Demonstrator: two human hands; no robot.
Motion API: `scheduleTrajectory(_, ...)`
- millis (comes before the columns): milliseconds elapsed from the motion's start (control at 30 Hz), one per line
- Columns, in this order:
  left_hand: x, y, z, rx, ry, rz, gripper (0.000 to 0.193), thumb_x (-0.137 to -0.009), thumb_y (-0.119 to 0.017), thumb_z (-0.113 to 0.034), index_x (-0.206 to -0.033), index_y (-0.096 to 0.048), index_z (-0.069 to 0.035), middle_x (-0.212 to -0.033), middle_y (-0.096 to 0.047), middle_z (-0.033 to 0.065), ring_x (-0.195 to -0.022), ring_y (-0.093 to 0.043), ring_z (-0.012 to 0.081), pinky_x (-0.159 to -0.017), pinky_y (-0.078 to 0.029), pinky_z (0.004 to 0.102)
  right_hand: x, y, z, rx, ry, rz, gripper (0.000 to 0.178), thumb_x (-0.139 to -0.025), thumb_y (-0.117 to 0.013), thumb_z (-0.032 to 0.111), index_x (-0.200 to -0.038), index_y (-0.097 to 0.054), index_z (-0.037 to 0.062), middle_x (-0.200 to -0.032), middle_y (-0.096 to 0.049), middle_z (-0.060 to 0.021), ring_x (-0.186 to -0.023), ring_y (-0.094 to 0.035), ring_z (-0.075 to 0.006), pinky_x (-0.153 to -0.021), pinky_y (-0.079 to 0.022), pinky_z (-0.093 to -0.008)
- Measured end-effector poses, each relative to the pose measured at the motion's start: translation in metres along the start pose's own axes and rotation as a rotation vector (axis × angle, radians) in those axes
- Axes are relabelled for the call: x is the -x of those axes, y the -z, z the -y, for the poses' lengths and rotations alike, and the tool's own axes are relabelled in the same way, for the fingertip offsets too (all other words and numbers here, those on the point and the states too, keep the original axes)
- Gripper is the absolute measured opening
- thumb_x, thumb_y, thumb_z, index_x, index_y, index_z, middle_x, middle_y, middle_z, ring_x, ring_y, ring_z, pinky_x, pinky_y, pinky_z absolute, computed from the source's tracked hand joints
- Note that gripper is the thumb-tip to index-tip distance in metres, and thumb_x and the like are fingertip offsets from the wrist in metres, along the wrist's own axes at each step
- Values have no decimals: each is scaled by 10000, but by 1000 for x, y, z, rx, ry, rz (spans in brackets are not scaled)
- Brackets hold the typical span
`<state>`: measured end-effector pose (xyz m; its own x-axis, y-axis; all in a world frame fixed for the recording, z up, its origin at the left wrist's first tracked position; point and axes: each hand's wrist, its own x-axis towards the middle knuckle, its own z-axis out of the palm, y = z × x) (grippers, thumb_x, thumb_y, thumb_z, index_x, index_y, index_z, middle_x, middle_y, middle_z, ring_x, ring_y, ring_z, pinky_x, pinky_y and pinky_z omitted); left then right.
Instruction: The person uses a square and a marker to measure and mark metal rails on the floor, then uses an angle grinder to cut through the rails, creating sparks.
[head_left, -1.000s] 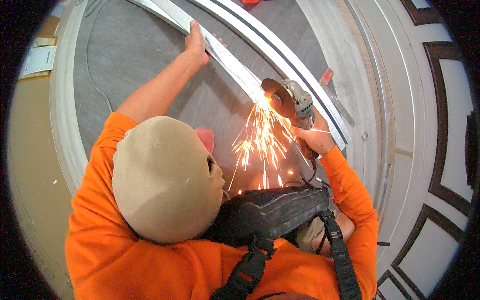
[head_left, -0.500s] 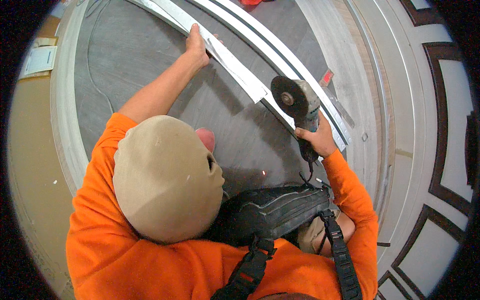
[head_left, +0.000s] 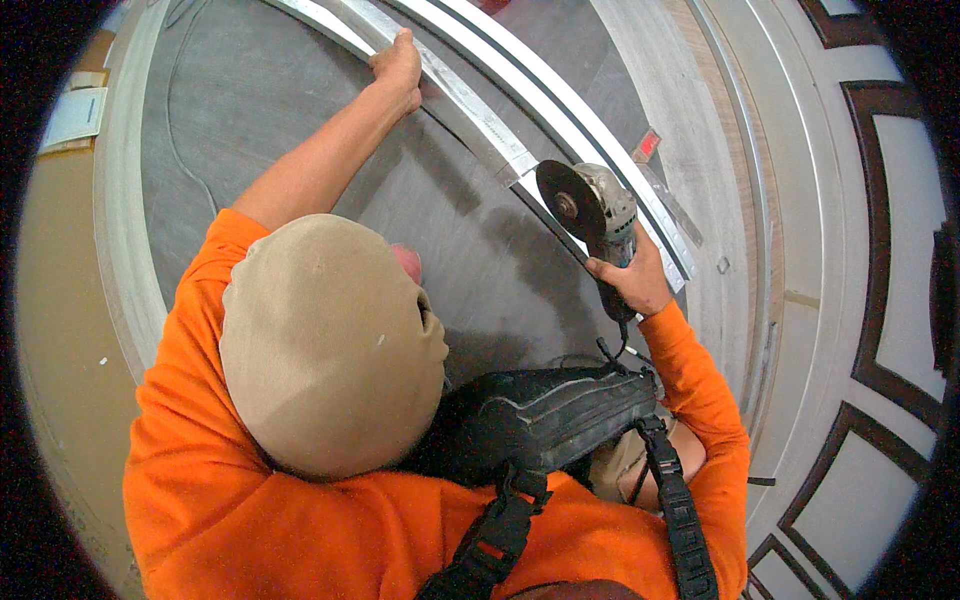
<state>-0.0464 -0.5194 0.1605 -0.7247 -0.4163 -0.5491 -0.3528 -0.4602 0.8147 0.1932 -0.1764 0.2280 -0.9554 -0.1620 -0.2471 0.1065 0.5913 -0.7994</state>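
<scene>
Gripping the metal profile (head_left: 470, 112) in the left hand (head_left: 398, 76), with thumb pressed against it and remaining fingers mostly hidden behind, exact closure there impossible to tell; holding it slantwise over the dark grey floor (head_left: 275, 100), free end toward the right hand (head_left: 642, 278). Grasping the angle grinder (head_left: 613, 205) by its dark body in that right hand, with thumb wrapped across the near side and other fingers largely concealed; keeping the cutting disc (head_left: 568, 205) just beside the profile's free end, near the long white rail (head_left: 590, 122).
</scene>
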Motion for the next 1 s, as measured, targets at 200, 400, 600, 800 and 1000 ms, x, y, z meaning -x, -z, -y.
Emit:
scheduleTrajectory(200, -18, 7, 3, -94, 40, 9, 666, -957, -558, -392, -1411, -359, 52, -1365, -492, 210, -1199, -538, 348, -1030, -428, 482, -4, -4, 5, 49, 49, -2, 802, -659, -822, 275, -1315, -492, -47, -1241, -606, -201, -1152, -588, -298, -1025, -415, -366)
scheduleTrajectory(400, -25, 4, 8, -89, 77, 31, 661, -968, -547, -391, -1419, -347, 48, -1388, -478, 213, -1233, -518, 353, -1046, -420, 490, -3, -5, 6, 63, 29, -3, 774, -653, -821, 280, -1280, -509, -50, -1183, -633, -203, -1103, -614, -299, -986, -442, -368)
scheduleTrajectory(600, -40, 7, 14, -90, 66, 69, 665, -979, -530, -394, -1432, -327, 51, -1408, -463, 214, -1256, -500, 357, -1071, -396, 497, -6, -6, -1, 136, 26, -5, 775, -653, -817, 294, -1279, -509, -43, -1157, -638, -216, -1081, -624, -323, -969, -454, -376)
scheduleTrajectory(800, -37, 8, 11, -98, 82, 60, 673, -975, -535, -398, -1443, -324, 36, -1438, -434, 210, -1289, -470, 350, -1088, -374, 496, -7, -8, -2, 81, 36, -5, 779, -651, -820, 301, -1280, -510, -39, -1169, -635, -224, -1095, -622, -331, -972, -455, -382)
scheduleTrajectory(1000, -29, 6, 11, -79, 93, 65, 670, -972, -544, -403, -1443, -329, 23, -1441, -434, 197, -1283, -471, 347, -1089, -367, 505, -9, -8, 1, 80, -1, 9, 794, -648, -825, 305, -1288, -507, -40, -1193, -627, -230, -1112, -618, -334, -980, -454, -385)
